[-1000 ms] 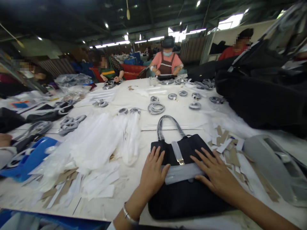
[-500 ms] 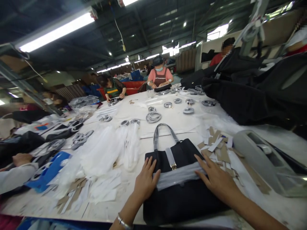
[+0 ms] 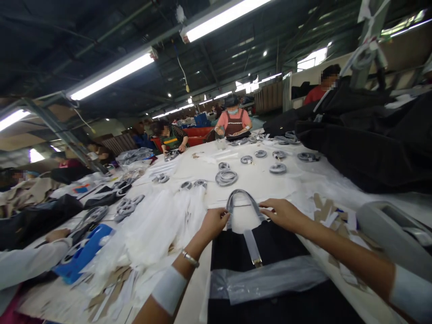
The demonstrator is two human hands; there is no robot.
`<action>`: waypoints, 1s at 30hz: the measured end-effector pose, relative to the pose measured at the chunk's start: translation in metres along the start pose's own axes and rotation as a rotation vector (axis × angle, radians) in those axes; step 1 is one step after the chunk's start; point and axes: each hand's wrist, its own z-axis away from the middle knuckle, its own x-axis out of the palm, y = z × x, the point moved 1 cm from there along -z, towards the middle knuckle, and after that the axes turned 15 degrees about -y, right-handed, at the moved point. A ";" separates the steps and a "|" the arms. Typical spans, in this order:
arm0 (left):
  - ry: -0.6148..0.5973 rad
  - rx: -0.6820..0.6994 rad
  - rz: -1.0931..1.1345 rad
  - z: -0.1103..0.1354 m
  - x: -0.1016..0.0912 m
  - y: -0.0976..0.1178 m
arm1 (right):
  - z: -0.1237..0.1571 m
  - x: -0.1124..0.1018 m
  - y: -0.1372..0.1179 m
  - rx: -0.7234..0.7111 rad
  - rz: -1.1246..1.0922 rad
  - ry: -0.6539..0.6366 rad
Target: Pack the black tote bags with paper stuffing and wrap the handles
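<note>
A black handbag [image 3: 290,308] lies flat on the table in front of me, its top edge pointing away. Its arched handle [image 3: 242,192] is wrapped in clear plastic. My left hand [image 3: 215,221] pinches the handle's left side near the base. On the right side, the fingers of my right hand [image 3: 280,211] close on the handle at its lower end. A plastic-covered strap tab [image 3: 251,246] runs down to a gold clasp [image 3: 257,262]. Across the bag's middle lies a band of translucent wrapping [image 3: 270,280].
White plastic sheeting [image 3: 162,225] and cardboard strips [image 3: 113,285] lie left; more strips [image 3: 332,216] and a grey tape dispenser [image 3: 388,229] lie right. Coiled wrapped straps [image 3: 227,177] dot the table [image 3: 192,157]. A co-worker's sleeve [image 3: 33,265] is beside a blue object [image 3: 84,254].
Both hands have moved from lying spread on the bag's front up to its handle, and their fingers have closed there. The bag appears lower and nearer in the view.
</note>
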 end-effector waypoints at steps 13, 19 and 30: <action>0.047 -0.180 -0.110 -0.113 0.052 -0.022 | -0.132 0.064 0.025 0.378 0.098 -0.062; 0.059 -0.182 0.021 -0.115 0.048 -0.034 | -0.120 0.069 0.039 0.290 -0.067 0.075; -0.127 -0.025 0.709 -0.123 0.022 -0.054 | -0.115 0.061 0.058 0.117 -0.519 0.418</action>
